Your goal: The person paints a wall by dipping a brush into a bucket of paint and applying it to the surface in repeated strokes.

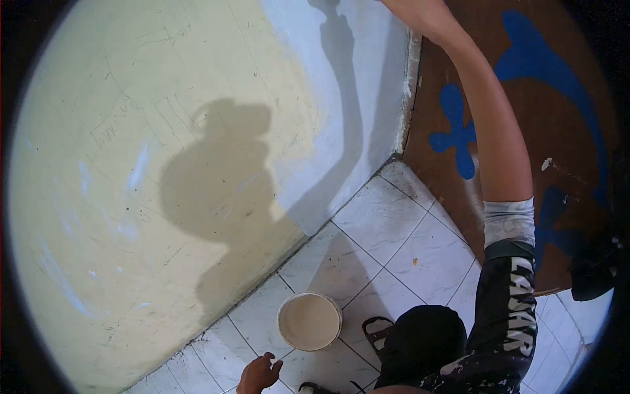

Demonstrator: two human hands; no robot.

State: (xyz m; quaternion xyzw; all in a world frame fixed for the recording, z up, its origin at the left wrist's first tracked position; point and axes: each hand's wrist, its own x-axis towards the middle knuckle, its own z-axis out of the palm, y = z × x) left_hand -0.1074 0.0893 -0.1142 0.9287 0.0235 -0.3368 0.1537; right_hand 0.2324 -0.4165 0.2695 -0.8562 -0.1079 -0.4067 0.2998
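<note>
Head view: two hands [259, 375] (one near one bucket [310, 321]).

Wall [144, 171] yellowish, part white; door [485, 217] brown, blue shapes; sleeve [502, 315] black, white lettering.

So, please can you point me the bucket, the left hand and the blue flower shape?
Bucket [279, 322], head view: left side of rim.
Left hand [256, 377], head view: middle of hand.
Blue flower shape [451, 104], head view: its upper petal.
</note>
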